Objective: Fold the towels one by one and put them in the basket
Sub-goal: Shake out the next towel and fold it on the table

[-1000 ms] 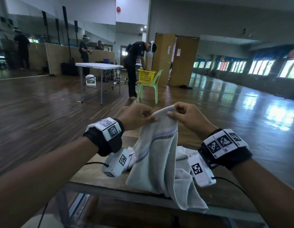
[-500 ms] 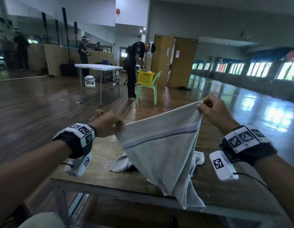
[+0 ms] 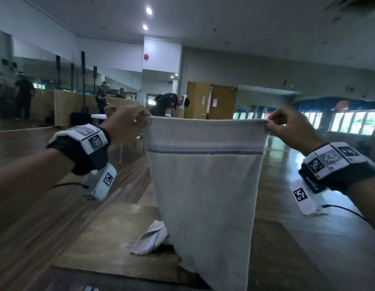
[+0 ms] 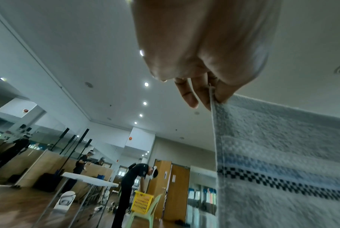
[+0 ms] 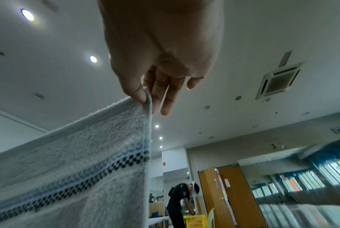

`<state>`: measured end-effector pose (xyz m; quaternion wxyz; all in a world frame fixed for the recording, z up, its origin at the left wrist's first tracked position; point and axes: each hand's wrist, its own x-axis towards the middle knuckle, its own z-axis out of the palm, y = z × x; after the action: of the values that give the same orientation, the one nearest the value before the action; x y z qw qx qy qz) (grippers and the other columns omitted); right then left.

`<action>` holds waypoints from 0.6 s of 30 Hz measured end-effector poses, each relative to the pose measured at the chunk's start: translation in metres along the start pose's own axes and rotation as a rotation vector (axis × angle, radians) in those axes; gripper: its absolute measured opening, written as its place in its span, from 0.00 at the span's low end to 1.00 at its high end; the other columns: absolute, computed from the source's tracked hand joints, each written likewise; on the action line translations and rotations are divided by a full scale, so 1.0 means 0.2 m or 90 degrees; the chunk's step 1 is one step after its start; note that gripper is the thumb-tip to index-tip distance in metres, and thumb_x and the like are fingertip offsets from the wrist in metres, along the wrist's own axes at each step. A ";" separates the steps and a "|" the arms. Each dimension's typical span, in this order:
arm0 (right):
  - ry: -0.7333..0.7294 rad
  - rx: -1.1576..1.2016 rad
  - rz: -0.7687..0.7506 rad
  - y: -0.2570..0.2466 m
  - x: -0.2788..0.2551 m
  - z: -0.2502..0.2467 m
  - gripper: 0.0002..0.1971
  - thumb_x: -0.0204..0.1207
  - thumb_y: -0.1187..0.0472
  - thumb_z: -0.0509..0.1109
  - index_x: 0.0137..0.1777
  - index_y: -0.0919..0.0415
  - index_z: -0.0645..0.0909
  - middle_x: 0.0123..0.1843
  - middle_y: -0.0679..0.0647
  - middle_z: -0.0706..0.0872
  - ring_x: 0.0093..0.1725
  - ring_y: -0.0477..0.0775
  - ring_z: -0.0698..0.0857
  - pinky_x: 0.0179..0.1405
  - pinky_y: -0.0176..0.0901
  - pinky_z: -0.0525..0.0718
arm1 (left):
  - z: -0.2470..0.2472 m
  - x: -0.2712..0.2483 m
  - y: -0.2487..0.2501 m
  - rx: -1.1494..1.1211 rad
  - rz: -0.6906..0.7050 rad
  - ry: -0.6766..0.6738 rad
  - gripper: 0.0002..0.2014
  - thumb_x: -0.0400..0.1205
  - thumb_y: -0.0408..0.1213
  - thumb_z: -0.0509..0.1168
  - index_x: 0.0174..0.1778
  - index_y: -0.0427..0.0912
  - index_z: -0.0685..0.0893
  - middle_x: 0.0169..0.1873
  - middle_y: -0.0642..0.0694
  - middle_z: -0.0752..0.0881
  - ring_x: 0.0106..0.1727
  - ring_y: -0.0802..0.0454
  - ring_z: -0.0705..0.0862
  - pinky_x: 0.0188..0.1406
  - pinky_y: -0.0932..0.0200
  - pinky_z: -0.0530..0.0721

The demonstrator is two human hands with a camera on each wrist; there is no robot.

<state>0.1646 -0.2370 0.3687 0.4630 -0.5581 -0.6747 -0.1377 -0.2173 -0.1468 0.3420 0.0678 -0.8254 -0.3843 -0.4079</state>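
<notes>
Thumb and fingers of the left hand pinched one top corner of the towel, the right hand the other — it hung over the table. Such thin pinches could slip; the trailing bottom edge might drag the second towel.

Left hand, right hand, pinching towel corners, above table
</notes>
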 end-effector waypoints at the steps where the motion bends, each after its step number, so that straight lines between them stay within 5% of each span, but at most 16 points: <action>1: 0.012 -0.008 -0.007 -0.03 0.02 -0.06 0.04 0.74 0.66 0.71 0.44 0.59 0.78 0.39 0.57 0.81 0.40 0.55 0.79 0.33 0.37 0.75 | -0.06 0.03 0.03 -0.006 0.011 0.005 0.04 0.83 0.32 0.61 0.49 0.35 0.79 0.45 0.39 0.83 0.42 0.47 0.82 0.38 0.55 0.83; 6: 0.046 -0.032 -0.026 -0.17 0.11 -0.33 0.04 0.73 0.65 0.72 0.44 0.61 0.79 0.40 0.59 0.82 0.40 0.56 0.79 0.36 0.41 0.75 | -0.33 0.14 0.20 0.052 0.012 0.076 0.06 0.83 0.38 0.62 0.50 0.39 0.80 0.42 0.41 0.84 0.33 0.56 0.79 0.24 0.69 0.74; 8: 0.051 -0.042 -0.025 -0.21 0.14 -0.41 0.03 0.73 0.66 0.71 0.44 0.60 0.80 0.40 0.59 0.82 0.39 0.55 0.78 0.32 0.39 0.74 | -0.41 0.17 0.27 0.060 0.012 0.084 0.09 0.83 0.38 0.62 0.54 0.36 0.81 0.44 0.39 0.84 0.37 0.49 0.81 0.27 0.67 0.74; 11: 0.052 -0.036 -0.032 -0.27 0.18 -0.50 0.07 0.72 0.67 0.71 0.42 0.53 0.82 0.42 0.62 0.84 0.41 0.56 0.80 0.42 0.45 0.78 | -0.52 0.22 0.34 0.085 0.017 0.085 0.12 0.83 0.38 0.61 0.57 0.34 0.81 0.48 0.38 0.83 0.44 0.45 0.82 0.31 0.65 0.75; 14: 0.059 -0.061 -0.046 -0.31 0.23 -0.54 0.09 0.75 0.66 0.69 0.54 0.61 0.85 0.50 0.66 0.87 0.46 0.61 0.83 0.47 0.48 0.78 | -0.59 0.27 0.37 0.086 0.016 0.081 0.13 0.83 0.38 0.61 0.57 0.33 0.81 0.49 0.37 0.84 0.44 0.40 0.83 0.38 0.53 0.82; 18: 0.038 -0.076 -0.030 -0.29 0.30 -0.47 0.10 0.76 0.65 0.68 0.56 0.63 0.84 0.51 0.64 0.87 0.50 0.63 0.84 0.53 0.51 0.81 | -0.56 0.35 0.33 0.113 -0.002 0.068 0.13 0.83 0.38 0.61 0.56 0.32 0.82 0.49 0.35 0.84 0.48 0.37 0.84 0.47 0.45 0.83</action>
<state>0.1607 -0.2862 0.4847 0.4457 -0.5642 -0.6641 -0.2049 -0.2155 -0.2011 0.4800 0.1602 -0.7926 -0.4160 -0.4160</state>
